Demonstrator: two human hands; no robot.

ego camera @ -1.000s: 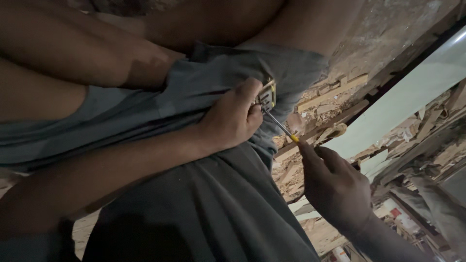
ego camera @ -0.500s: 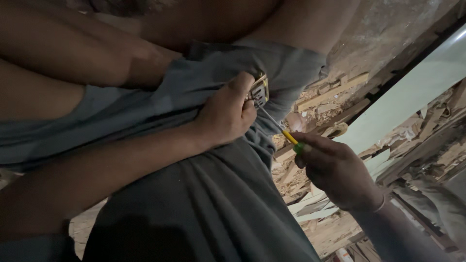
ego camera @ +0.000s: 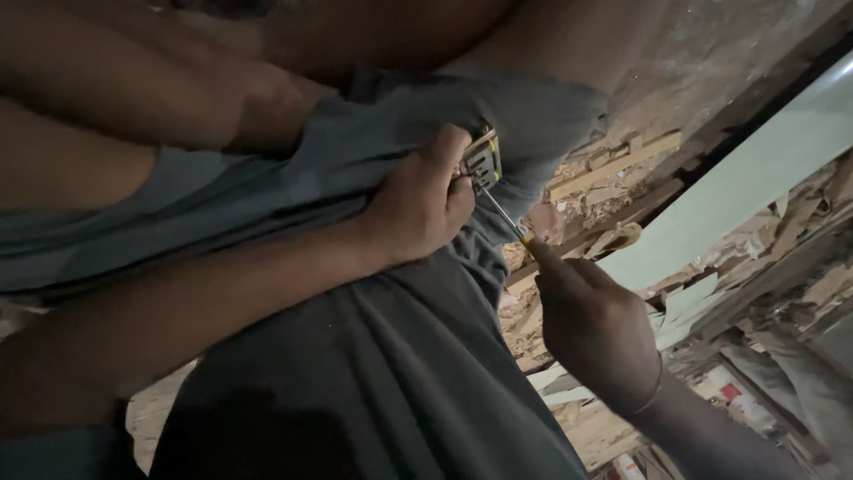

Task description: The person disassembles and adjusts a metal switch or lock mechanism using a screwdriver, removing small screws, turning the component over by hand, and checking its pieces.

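Note:
My left hand [ego camera: 418, 204] grips a small electrical part [ego camera: 481, 161] with yellow and metal fittings, pressing it against my grey shorts [ego camera: 373, 356] over the knee. My right hand [ego camera: 593, 331] is closed around the handle of a thin screwdriver [ego camera: 503, 216]. Its metal shaft slants up and left, and the tip touches the underside of the part. Only a bit of the yellow handle end shows above my fingers. My bare legs fill the upper left.
Broken wood scraps and rubble [ego camera: 613, 178] cover the ground at the right. A long pale green board [ego camera: 737, 191] lies diagonally across them. More debris and dark beams [ego camera: 782, 284] lie lower right.
My right hand has shifted slightly and the screwdriver tip has stayed at the part. The left hand keeps its grip; the view has drifted a little.

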